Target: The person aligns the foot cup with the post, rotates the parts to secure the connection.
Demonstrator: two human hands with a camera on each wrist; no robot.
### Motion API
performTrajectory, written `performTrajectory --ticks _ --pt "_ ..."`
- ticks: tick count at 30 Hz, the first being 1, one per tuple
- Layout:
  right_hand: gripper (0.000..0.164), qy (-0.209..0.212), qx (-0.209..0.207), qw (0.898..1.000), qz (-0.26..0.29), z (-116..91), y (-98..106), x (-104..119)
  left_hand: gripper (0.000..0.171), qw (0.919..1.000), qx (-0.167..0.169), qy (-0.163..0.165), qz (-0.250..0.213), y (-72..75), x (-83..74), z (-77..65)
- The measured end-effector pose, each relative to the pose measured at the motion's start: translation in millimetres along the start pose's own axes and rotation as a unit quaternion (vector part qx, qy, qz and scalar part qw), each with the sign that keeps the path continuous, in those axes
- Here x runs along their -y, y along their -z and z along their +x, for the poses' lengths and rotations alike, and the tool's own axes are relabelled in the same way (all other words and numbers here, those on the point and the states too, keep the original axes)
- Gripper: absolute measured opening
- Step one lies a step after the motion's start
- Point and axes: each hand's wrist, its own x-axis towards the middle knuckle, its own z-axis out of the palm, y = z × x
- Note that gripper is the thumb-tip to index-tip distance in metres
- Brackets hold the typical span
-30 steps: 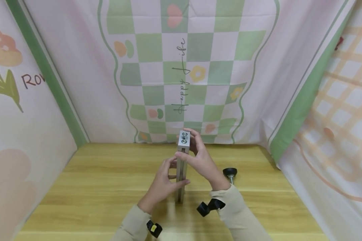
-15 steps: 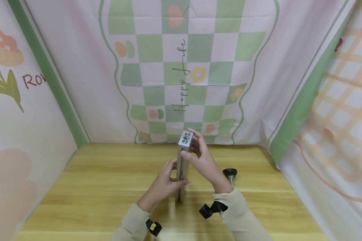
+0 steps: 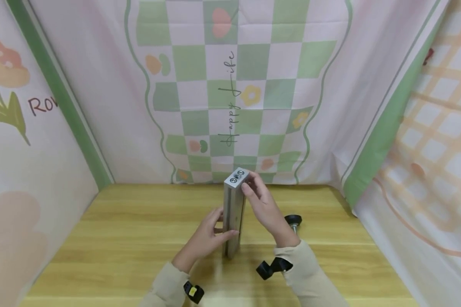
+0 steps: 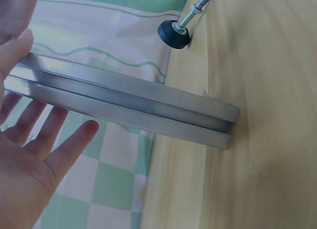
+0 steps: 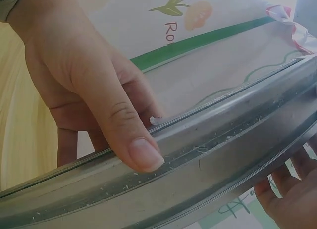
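A grey aluminium profile [image 3: 233, 213] with lengthwise grooves stands upright between my hands. Two screw heads flank a middle hole on its top end. My left hand [image 3: 205, 236] grips the lower half, thumb across the near side and fingers partly hidden behind. Near the top, my right hand [image 3: 265, 209] holds the right edge between thumb and fingers. The left wrist view shows the bottom end of the profile [image 4: 198, 115] at the tabletop; whether it touches I cannot tell. Small pale shavings cling to the profile [image 5: 223, 145] in the right wrist view.
A levelling foot with a black base [image 3: 293, 220] and threaded metal stem lies on the wooden table [image 3: 130, 243], right of my right hand. Patterned curtains [image 3: 249, 64] enclose the table at the back and both sides.
The profile has turned about its upright axis, so more of its broad side shows. My right hand has shifted right with it; the left hand has stayed nearly in place.
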Motion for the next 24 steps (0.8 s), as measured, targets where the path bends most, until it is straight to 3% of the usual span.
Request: performTrajectory --ticks 5,14,24 --pt "0.044 -0.007 -0.008 1.000 -0.005 0.4 2.3 -9.1 0.055 1.0000 -0.001 -0.007 -0.002 0.2 3.2 -3.4" --pt "0.035 -0.008 -0.013 0.999 0.032 1.7 3.3 -10.3 0.038 0.9996 0.010 -0.028 -0.002 2.0 6.9 -5.8" --pt "0.033 0.000 -0.052 0.997 0.062 1.1 -0.4 -14.9 0.037 0.9993 0.021 -0.006 -0.031 4.6 9.9 -5.3"
